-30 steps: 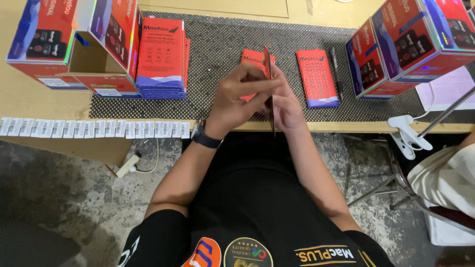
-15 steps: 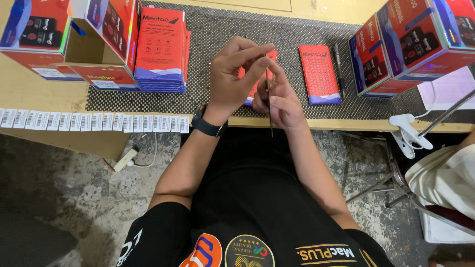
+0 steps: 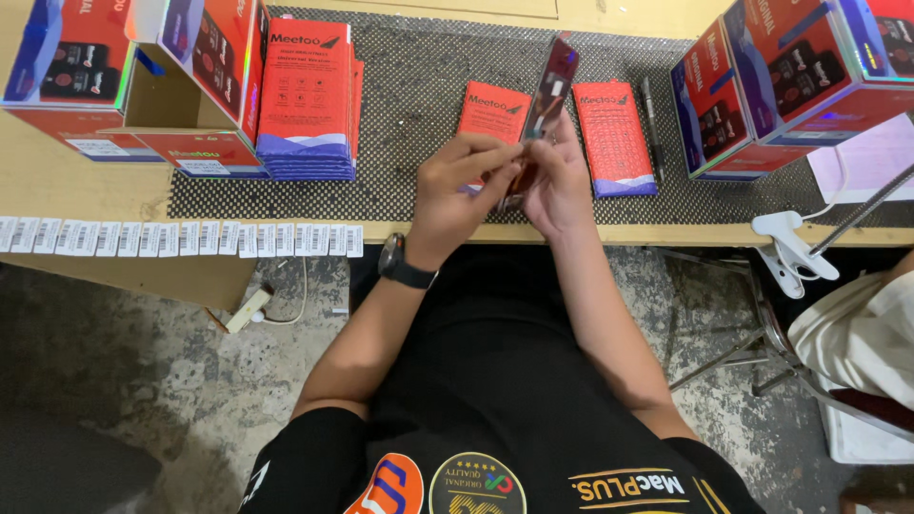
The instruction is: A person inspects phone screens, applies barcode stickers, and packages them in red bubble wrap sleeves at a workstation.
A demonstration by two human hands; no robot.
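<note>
**A:** Where are our hands, and what do we hold?

**B:** Both are raised just above the near edge of the worktop (image 3: pixel 286 205). Our right hand (image 3: pixel 562 181) cradles a slim dark glossy packet (image 3: pixel 550 95), held upright and tilted slightly right, its top sticking up past our fingers. The grip of our left hand (image 3: pixel 462 186) is pressed together, thumb and forefinger pinching the packet's lower end. A watch (image 3: pixel 405 266) sits on that wrist.

**A:** How far along does the work look?

**B:** We judge it partly done. A neat stack of red and blue flat boxes (image 3: pixel 309 100) stands to the left on the black mesh mat (image 3: pixel 419 105). Two single flat boxes lie near our hands: one (image 3: pixel 490 109) just behind our left fingers, another (image 3: pixel 614 138) to the right. The packet is in neither box yet, and whether either is open we cannot tell.

**A:** What else is around us?

**B:** Large red display cartons at the far left (image 3: pixel 105 76) and far right (image 3: pixel 790 76), a dark pen (image 3: pixel 650 105) beside the right flat box, and a strip of white barcode labels (image 3: pixel 181 238) along the front edge. A white clamp (image 3: pixel 790 252) juts from the right corner, near another person's pale sleeve (image 3: pixel 857 333). Nothing lies between our hands and the flat boxes.
</note>
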